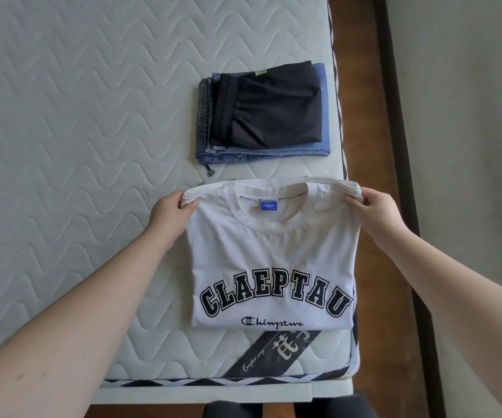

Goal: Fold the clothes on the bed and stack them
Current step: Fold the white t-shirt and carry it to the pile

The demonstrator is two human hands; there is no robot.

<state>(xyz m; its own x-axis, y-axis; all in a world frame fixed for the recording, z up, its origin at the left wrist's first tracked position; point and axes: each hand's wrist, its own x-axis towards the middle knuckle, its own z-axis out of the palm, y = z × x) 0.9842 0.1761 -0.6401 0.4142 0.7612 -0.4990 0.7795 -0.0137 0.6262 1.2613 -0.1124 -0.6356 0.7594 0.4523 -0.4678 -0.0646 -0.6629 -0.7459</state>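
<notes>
Fingers of the left hand point(173, 212) curled round the far left corner of the white T-shirt point(274, 260), pinching the folded layers. Fingers of the right hand point(370, 210) curled round the far right corner, pinching it the same way. Folded already, that shirt, with the sleeves tucked under and the big dark letters facing up. Lying near the close edge of the mattress point(78, 146), right by the corner.

Further back on the bed, just beyond the shirt and not touching it, a small stack point(262, 113). Folded blue jeans point(325, 110) at the bottom, folded dark shorts point(277, 107) on top. Two pieces done and piled, then.

Probably one step left: lifting the shirt onto the stack. No other loose clothes seen on the bed.
</notes>
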